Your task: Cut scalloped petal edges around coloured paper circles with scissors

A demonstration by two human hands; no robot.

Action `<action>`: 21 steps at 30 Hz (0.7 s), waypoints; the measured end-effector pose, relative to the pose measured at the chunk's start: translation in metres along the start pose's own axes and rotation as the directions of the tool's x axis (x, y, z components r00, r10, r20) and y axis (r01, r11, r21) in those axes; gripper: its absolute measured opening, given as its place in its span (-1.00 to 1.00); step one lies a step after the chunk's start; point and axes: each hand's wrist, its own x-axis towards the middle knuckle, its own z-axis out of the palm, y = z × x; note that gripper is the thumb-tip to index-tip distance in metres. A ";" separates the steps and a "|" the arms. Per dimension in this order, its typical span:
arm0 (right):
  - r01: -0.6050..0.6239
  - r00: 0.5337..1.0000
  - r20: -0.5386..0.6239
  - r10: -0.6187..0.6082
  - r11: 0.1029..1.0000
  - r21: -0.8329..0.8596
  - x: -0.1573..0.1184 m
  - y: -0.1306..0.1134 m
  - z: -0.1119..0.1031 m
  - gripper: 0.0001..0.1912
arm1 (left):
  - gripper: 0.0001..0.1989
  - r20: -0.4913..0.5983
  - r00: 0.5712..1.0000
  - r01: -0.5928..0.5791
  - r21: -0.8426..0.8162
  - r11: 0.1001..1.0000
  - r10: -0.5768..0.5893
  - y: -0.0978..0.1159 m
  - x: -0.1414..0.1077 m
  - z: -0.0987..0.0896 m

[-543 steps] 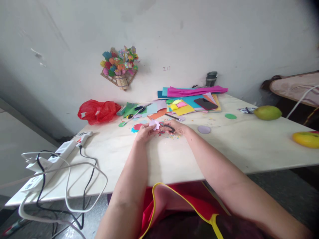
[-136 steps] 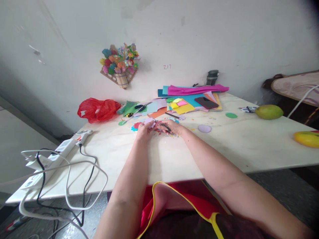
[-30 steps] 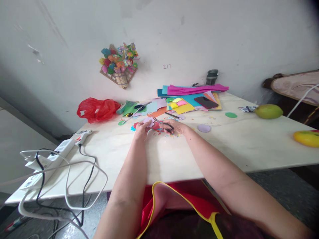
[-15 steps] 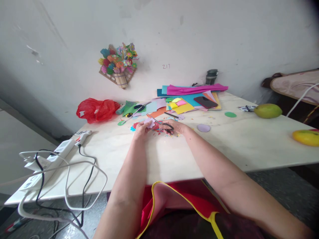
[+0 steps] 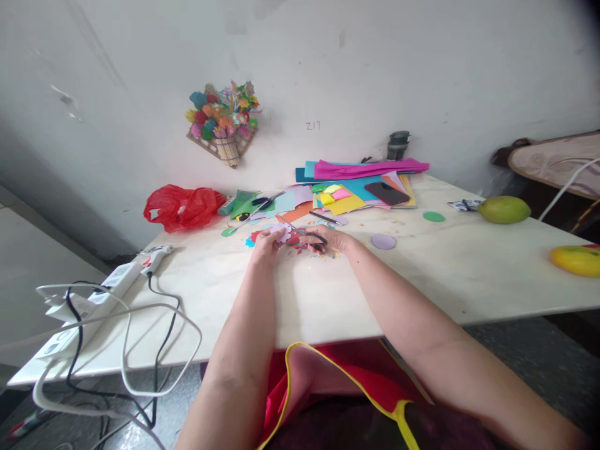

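Your left hand (image 5: 268, 245) pinches a scalloped lilac paper flower (image 5: 280, 234) by its near edge, probably leaving its rim free for blades. Your right-hand fingers grip black-handled metal scissors (image 5: 317, 238), just beside the flower. Colourful paper scraps (image 5: 298, 250) lie beneath your fingers; beyond your fingertips, a slim black pen (image 5: 325, 218) crowds the space.

Bare tabletop (image 5: 328, 300) lies nearest; scissors (image 5: 266, 202) seemingly crowd the left back.
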 end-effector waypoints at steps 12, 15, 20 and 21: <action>-0.019 0.999 0.026 0.019 1.000 -0.001 -0.004 -0.008 0.002 -0.63 | -0.76 0.049 0.999 0.012 0.030 0.999 -0.013 0.000 0.000 0.000; -0.023 0.999 0.029 0.023 1.000 0.000 -0.005 -0.010 0.003 -0.63 | -0.77 0.060 0.998 0.016 0.034 0.999 -0.018 0.000 -0.001 0.000; -0.040 0.999 0.026 0.040 0.999 -0.003 -0.008 -0.014 0.004 -0.64 | -0.77 0.061 0.998 0.015 0.039 0.999 -0.017 0.001 -0.002 0.000; -0.043 0.999 0.026 0.043 0.999 -0.004 -0.008 -0.014 0.004 -0.65 | -0.77 0.065 0.998 0.014 0.040 0.999 -0.017 0.002 -0.002 0.000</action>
